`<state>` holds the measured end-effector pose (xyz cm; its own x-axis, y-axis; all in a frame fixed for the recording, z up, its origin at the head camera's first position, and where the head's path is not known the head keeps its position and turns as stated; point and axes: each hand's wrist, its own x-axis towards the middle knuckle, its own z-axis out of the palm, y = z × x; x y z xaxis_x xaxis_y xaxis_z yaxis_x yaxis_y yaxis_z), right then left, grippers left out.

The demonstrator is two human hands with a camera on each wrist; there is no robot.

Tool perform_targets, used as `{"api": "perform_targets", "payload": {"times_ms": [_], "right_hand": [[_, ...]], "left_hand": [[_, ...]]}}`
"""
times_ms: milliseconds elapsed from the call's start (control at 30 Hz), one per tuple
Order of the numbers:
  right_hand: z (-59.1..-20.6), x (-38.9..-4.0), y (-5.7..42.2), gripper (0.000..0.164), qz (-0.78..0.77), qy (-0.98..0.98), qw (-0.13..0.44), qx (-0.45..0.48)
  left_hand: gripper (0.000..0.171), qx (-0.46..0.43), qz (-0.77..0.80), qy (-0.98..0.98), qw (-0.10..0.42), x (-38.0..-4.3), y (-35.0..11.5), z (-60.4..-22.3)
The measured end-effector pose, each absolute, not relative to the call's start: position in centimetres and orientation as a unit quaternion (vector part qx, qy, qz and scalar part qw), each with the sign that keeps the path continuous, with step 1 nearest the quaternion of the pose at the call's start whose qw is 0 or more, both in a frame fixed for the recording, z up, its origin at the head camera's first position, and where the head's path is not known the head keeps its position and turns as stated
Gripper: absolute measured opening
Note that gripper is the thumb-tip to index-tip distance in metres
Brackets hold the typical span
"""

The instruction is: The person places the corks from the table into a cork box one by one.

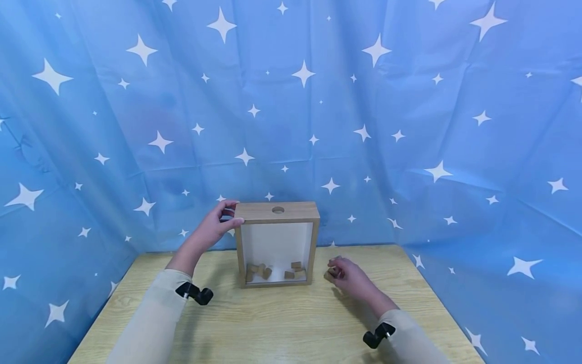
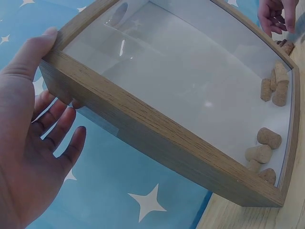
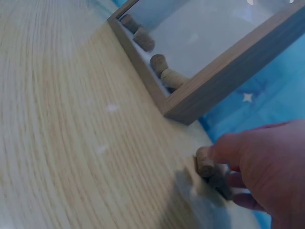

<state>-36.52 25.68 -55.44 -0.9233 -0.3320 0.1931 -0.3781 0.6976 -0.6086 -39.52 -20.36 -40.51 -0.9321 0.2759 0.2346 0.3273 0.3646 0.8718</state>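
Observation:
A wooden shadow-box frame stands upright on the table, with a clear front and a round hole in its top. Several corks lie along its bottom inside. My left hand holds the box's upper left corner, thumb at the front and fingers toward the back. Right of the box, my right hand is low over a small group of loose corks. Its fingers are loosely bent around them, and the thumb meets one cork in the right wrist view; the fingertips are partly hidden there.
The light wooden table extends in front of the box and to both sides. A blue curtain with white stars hangs close behind the box and along both sides of the table.

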Motion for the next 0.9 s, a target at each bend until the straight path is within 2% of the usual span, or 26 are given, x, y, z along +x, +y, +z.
{"api": "perform_targets", "payload": {"times_ms": [433,667,900], "right_hand": [[-56.9,-36.9,25.8,0.042,0.299,-0.930,0.041,0.211],[-57.5,-36.7,25.5,0.045,0.267,-0.938,0.063,0.210],[-57.9,-36.6,25.4,0.039,0.236,-0.945,0.079,0.211]], "left_hand": [[0.077,-0.181,-0.536,-0.825,0.020,-39.6,-20.5,-40.5],[0.075,-0.183,-0.538,-0.823,0.021,-39.7,-20.5,-40.6],[0.075,-0.180,-0.541,-0.821,0.018,-39.7,-20.4,-40.6]]}}
